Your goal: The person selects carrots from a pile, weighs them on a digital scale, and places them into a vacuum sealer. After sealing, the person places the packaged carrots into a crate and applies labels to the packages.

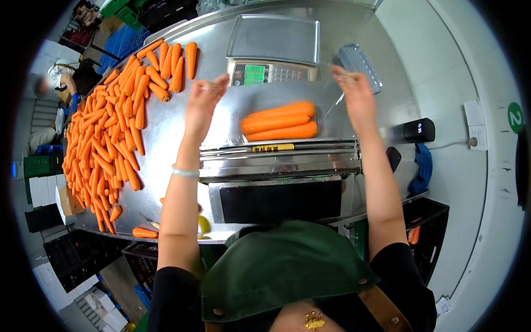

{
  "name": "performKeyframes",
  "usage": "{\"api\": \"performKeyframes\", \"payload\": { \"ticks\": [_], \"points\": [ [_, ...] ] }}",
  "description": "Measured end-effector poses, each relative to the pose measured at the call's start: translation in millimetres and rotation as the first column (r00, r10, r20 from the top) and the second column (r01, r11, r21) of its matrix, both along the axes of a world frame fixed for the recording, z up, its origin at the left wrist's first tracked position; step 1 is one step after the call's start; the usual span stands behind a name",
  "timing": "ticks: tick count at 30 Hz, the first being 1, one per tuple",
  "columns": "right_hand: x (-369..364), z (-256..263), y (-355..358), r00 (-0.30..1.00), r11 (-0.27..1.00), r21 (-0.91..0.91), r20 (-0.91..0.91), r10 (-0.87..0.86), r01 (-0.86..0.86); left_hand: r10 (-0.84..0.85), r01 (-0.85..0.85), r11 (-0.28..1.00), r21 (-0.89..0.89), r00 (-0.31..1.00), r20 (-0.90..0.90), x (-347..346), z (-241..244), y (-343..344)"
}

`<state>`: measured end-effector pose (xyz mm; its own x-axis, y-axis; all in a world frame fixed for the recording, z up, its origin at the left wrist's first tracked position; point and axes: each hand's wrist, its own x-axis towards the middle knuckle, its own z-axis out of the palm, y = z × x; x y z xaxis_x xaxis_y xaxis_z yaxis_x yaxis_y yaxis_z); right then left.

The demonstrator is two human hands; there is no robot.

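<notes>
Several carrots (pixel 282 121) lie side by side in a clear plastic tray, just beyond the steel film-wrapping machine (pixel 282 164). My left hand (pixel 203 103) is raised to the left of them, fingertips pinched on clear plastic film. On the other side my right hand (pixel 356 97) pinches the film too, and a bright film edge slants down from it. The film between the hands is nearly invisible, so its outline is hard to follow. Both hands are slightly blurred.
A digital scale (pixel 271 72) with a metal pan stands beyond the hands. An empty clear tray (pixel 360 68) lies to its right. Loose carrots (pixel 112 124) are heaped at left on the steel table (pixel 159 166). A black clock (pixel 419 130) sits by the wall. Another person (pixel 62 79) is far left.
</notes>
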<state>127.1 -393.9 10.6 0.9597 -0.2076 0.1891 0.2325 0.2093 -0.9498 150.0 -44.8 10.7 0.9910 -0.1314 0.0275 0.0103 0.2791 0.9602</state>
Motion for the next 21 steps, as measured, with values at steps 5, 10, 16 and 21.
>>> {"api": "performKeyframes", "payload": {
  "ticks": [5, 10, 16, 21],
  "points": [
    [20, -77, -6, 0.907, 0.545, -0.736, -0.402, 0.124, -0.401, -0.074, 0.157, 0.708, 0.688, 0.986, -0.149, 6, -69, -12],
    [11, -56, -17, 0.729, 0.614, -0.461, -0.617, 0.296, -0.640, -0.296, 0.488, 0.792, 0.366, 0.832, -0.469, -5, -42, -10],
    [-17, -59, -10, 0.934, 0.671, -0.650, -0.270, 0.234, -0.356, -0.110, 0.159, 0.663, 0.732, 0.987, -0.115, -31, -49, -16],
    [-67, 6, -6, 0.769, 0.763, -0.371, -0.588, 0.248, -0.530, -0.084, 0.340, 0.860, 0.380, 0.830, -0.552, -80, 20, -20]
  ]
}}
